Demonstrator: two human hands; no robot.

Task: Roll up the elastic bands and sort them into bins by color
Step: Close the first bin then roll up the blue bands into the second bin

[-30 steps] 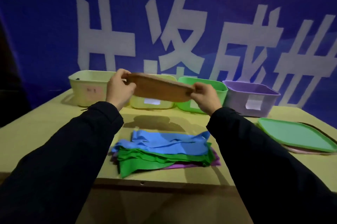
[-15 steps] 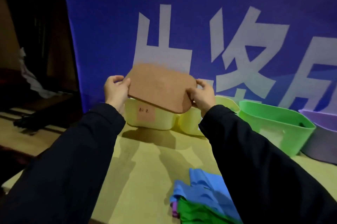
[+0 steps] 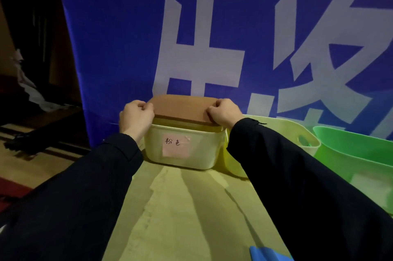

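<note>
Judging by the blue elastic band (image 3: 269, 254) lying unrolled on the yellowish bench (image 3: 180, 207) at five o'clock, sorting was hardly begun; it was flat and limp, mostly cut off by the frame. At twelve o'clock stood the cream plastic bin with a pink label (image 3: 182, 147), a flat brown lid (image 3: 182, 108) on its rim. The left hand (image 3: 136, 116) and the right hand (image 3: 224, 113) each gripped a lid end with curled fingers.

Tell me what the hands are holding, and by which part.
Both hold the brown lid over the labelled bin: the left hand grips its left edge, the right hand its right edge.
</note>
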